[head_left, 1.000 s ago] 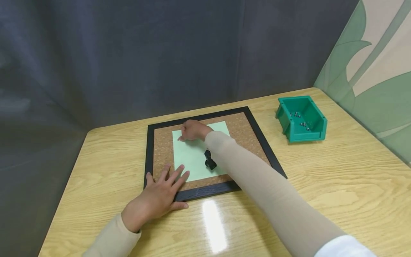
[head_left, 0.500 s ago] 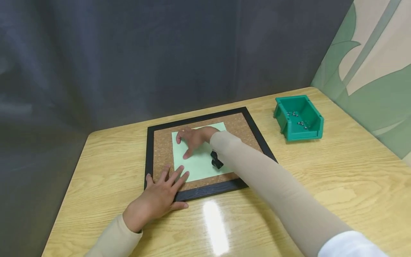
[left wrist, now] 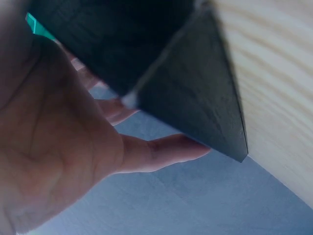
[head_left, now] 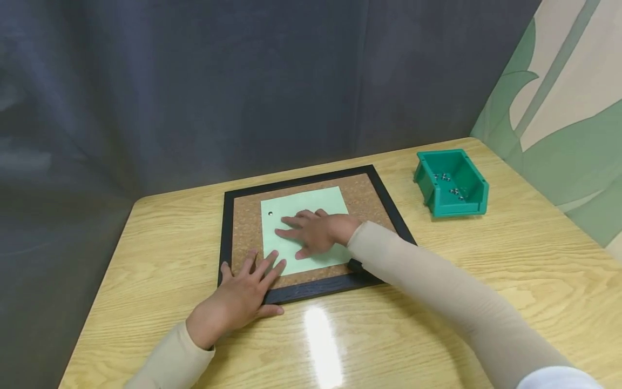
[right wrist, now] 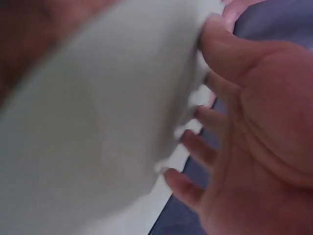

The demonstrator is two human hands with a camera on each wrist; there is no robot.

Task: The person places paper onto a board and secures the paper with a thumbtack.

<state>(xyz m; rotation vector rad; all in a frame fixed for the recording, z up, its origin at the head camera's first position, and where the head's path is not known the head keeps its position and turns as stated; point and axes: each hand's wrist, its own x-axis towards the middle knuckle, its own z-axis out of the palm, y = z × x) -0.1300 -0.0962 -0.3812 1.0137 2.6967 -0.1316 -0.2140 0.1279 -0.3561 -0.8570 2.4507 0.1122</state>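
A sheet of light green paper (head_left: 291, 260) lies on a cork board (head_left: 247, 227) with a black frame (head_left: 311, 288). A small shiny thumbtack (head_left: 270, 213) sits in the paper's upper left corner. My right hand (head_left: 318, 232) is spread over the middle of the sheet, its fingertips touching the paper in the right wrist view. My left hand (head_left: 239, 294) rests with spread fingers on the board's lower left corner. Its thumb lies along the front of the frame, and the fingertips reach the paper's edge. The left palm (left wrist: 54, 132) shows beside the frame's corner in the left wrist view.
A green plastic bin (head_left: 459, 209) stands at the back right of the wooden table (head_left: 160, 243), with several small shiny tacks (head_left: 454, 191) inside. A dark curtain (head_left: 243, 97) hangs behind the table. A leaf-patterned wall (head_left: 573, 129) borders the right side.
My right hand has let go of the thumbtack at the paper's upper left corner, opened its fingers and moved right and down onto the sheet's middle. My left hand has stayed in place.
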